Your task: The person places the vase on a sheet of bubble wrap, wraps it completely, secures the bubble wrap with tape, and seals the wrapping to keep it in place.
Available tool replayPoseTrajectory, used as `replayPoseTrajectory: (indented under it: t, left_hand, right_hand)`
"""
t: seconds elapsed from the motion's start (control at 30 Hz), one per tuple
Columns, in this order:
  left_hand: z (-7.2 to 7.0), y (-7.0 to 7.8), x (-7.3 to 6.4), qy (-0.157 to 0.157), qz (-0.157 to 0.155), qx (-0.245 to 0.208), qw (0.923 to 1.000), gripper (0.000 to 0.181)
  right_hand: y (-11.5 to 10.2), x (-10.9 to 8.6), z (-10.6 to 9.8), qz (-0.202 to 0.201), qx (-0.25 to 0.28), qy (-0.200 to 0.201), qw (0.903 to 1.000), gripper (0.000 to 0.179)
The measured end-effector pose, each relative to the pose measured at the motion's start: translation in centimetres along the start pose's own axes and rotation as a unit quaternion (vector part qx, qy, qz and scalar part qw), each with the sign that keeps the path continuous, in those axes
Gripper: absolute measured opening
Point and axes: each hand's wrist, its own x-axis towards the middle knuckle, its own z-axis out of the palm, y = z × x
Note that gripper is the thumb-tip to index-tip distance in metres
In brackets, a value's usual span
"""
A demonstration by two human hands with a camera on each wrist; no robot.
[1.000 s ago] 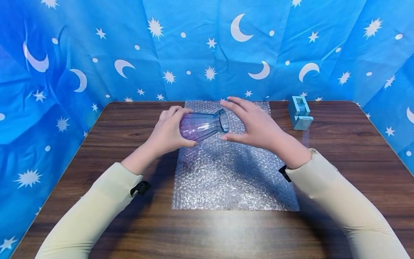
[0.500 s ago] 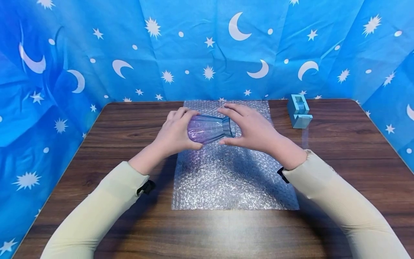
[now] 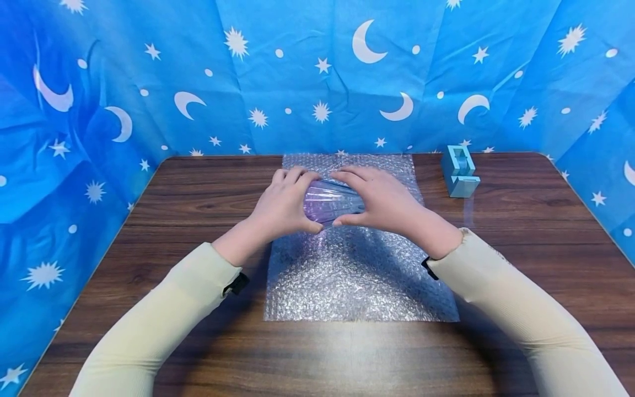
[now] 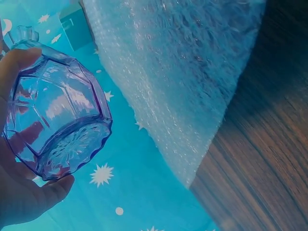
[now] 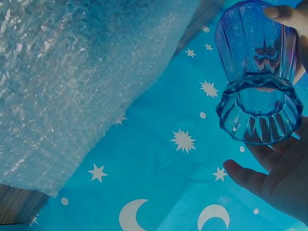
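A faceted glass vase (image 3: 329, 203), purple at its base and blue at its mouth, lies sideways in the air above a sheet of bubble wrap (image 3: 347, 281). My left hand (image 3: 285, 207) grips the purple base end, thumb on the near side. My right hand (image 3: 387, 201) is spread around the neck, which it hides in the head view. In the right wrist view, the scalloped rim (image 5: 260, 130) faces the camera, and a finger (image 5: 245, 178) of the right hand stands apart from the glass. Whether other right fingers touch the vase is hard to see.
A light blue tape dispenser (image 3: 461, 172) stands at the back right, a strip of clear tape (image 3: 468, 212) hanging from it. The bubble wrap lies flat on the dark wooden table (image 3: 198, 187). A blue cloth (image 3: 297, 71) with moons and stars surrounds the table.
My left hand has moved the vase to the right, so its neck now sits between the right hand's fingers and thumb. The right hand has shifted slightly left and down.
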Motion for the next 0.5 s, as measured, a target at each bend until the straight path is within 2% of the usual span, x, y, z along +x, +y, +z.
replayPoseTrajectory:
  t: [0.27,0.5]
  left_hand:
    - [0.1,0.8,0.4,0.002,0.01,0.016,0.9998,0.098]
    - [0.4,1.3,0.4,0.007,0.015,0.023,0.9996,0.098]
  right_hand:
    - [0.1,-0.1,0.3,0.017,0.002,-0.014,0.9998,0.092]
    - [0.4,-0.3,0.9,0.017,-0.004,-0.004,0.9998,0.095]
